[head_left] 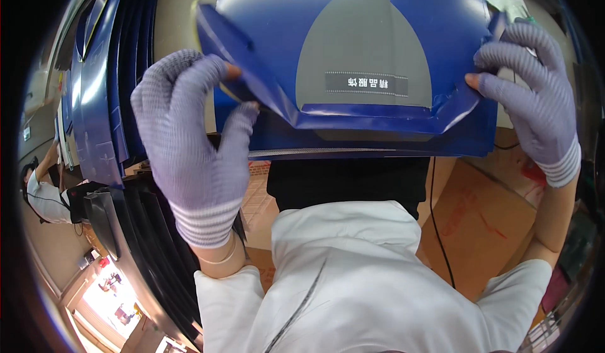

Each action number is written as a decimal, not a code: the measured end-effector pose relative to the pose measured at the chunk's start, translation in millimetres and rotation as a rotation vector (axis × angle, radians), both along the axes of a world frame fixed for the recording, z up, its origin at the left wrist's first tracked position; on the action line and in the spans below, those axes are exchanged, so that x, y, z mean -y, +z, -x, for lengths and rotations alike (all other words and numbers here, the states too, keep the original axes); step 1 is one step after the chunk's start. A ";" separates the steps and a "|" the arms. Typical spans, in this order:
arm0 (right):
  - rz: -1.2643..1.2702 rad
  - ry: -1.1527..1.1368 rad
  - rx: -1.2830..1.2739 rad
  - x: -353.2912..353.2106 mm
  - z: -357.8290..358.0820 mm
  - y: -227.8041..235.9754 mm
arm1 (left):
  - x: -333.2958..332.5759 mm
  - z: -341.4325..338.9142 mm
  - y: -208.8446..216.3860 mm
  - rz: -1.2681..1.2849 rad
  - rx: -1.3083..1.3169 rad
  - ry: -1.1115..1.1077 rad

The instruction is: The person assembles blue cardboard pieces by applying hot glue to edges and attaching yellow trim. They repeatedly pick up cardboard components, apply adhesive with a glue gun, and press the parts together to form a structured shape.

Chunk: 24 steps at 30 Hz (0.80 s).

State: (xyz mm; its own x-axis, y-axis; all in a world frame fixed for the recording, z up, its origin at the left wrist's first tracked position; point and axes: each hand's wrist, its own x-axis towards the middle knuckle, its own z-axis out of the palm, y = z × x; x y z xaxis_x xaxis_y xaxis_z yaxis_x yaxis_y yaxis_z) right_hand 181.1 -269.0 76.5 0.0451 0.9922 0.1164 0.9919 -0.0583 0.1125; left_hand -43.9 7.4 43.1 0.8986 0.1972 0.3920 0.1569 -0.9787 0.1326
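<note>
A glossy blue paper bag (259, 14) with a grey arch and a small dark label lies flat in front of me, printed side up and upside down to me. Its near edge is folded up into a band (372, 122), with flaps rising at both ends. At the raised left flap (236, 47), my left hand (195, 136) in a lilac knitted glove has its thumb and forefinger around the edge. Gloved alike, my right hand (535, 88) grips the right end of the fold, thumb on the near side. Bare fingertips show on both thumbs and the left forefinger.
More blue sheets or bags (101, 113) stand stacked at the left, beside dark folded pieces (148, 239). A brown cardboard box (472, 221) sits below right, with a black cable (435, 227) hanging near it. Another person (50, 195) is at the far left.
</note>
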 end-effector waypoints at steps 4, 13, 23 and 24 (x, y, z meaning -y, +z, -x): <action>-0.105 0.011 -0.059 -16.1 -8.0 -11.5 | -2.0 -19.1 -6.0 0.327 0.036 0.011; -0.230 -0.335 -0.181 -35.7 25.5 -25.9 | 0.6 -73.3 -6.1 0.516 -0.122 0.266; -0.232 -0.786 -0.180 -74.6 58.8 -54.6 | 14.4 -90.6 -24.2 0.182 -0.174 0.086; -0.183 -0.799 -0.165 -77.0 59.0 -51.3 | 14.6 -93.0 -20.7 0.177 -0.214 0.099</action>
State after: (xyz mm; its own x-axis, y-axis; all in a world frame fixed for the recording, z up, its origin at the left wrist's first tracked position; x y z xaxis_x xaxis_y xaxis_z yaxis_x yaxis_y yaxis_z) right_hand 122.1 -192.0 25.2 0.7580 0.6200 0.2027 0.6468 -0.7546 -0.1106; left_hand 49.0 -7.2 22.4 0.9300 0.3367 0.1471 0.2936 -0.9217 0.2534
